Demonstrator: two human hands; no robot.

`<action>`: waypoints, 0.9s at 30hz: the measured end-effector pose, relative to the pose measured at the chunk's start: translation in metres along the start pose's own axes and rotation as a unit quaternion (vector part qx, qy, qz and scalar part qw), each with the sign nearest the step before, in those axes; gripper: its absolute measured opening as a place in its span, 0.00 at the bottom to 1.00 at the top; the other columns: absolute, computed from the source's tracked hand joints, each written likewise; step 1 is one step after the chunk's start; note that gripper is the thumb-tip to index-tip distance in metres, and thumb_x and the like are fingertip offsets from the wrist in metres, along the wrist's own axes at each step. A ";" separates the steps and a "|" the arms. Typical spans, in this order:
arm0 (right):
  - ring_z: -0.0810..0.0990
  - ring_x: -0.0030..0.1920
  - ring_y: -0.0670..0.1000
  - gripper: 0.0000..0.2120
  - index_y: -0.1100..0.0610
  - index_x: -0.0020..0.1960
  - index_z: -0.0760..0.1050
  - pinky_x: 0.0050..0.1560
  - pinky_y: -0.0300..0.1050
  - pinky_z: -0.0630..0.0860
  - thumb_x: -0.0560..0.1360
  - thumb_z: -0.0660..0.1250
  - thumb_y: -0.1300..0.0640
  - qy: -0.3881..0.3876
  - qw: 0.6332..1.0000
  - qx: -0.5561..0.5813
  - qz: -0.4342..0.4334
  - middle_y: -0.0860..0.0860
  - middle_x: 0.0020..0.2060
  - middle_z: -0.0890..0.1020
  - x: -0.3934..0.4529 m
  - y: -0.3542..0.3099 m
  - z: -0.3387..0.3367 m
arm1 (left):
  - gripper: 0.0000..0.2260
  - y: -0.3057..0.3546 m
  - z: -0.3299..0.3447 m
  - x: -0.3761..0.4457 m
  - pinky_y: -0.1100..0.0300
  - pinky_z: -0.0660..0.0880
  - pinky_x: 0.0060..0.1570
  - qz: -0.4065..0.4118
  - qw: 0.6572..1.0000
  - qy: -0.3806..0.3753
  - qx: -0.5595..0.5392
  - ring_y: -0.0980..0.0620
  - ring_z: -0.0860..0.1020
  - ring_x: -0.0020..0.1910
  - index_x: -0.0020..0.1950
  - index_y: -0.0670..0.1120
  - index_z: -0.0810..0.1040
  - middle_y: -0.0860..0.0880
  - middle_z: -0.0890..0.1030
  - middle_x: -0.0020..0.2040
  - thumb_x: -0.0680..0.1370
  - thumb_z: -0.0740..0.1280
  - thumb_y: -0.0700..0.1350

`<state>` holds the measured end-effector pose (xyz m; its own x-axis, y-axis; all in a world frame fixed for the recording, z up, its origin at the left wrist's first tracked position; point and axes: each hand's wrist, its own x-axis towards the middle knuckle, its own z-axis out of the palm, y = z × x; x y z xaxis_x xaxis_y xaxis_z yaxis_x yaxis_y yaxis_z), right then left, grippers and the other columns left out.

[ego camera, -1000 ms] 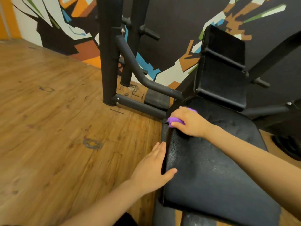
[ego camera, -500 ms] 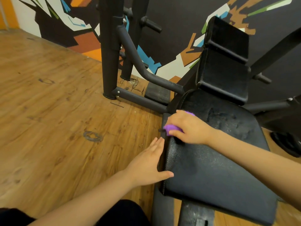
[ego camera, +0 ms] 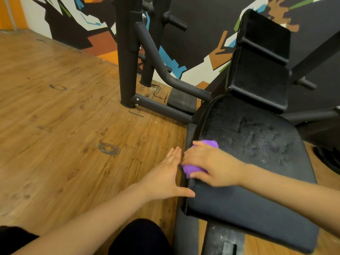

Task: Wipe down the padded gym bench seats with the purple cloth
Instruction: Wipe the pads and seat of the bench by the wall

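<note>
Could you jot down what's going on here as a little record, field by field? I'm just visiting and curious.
place: gym corner with a wooden floor and a painted wall
job: wiping the black padded seat
tool: purple cloth, bunched
right hand: holds the cloth on the seat's left edge
left hand: fingers straight, flat against the seat's left side, thumb on top
seat surface: streaks and specks on the far part
back pad: upright behind the seat, untouched
frame: black steel posts, left of the seat

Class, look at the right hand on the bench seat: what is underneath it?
Under the right hand lies the bunched purple cloth, pressed on the black seat pad near its left edge. Purple shows at both ends; the hand covers the cloth's middle.
</note>
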<state>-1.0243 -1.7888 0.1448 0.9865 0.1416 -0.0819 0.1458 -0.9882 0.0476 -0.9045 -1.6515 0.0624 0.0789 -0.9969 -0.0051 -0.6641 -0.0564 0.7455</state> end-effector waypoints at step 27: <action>0.67 0.68 0.51 0.22 0.56 0.64 0.74 0.73 0.48 0.50 0.79 0.54 0.45 0.013 0.998 -0.045 -0.052 0.53 0.62 0.76 -0.029 -0.018 0.030 | 0.48 -0.014 -0.008 0.005 0.74 0.40 0.68 0.074 0.994 -0.060 0.051 0.63 0.37 0.72 0.71 0.53 0.35 0.58 0.36 0.73 0.73 0.74 0.42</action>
<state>-1.0579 -1.7765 0.1165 0.9673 0.2451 -0.0660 0.2518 -0.9592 0.1288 -0.8890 -1.6548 0.0577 -0.1106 -0.9937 0.0155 -0.7348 0.0922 0.6720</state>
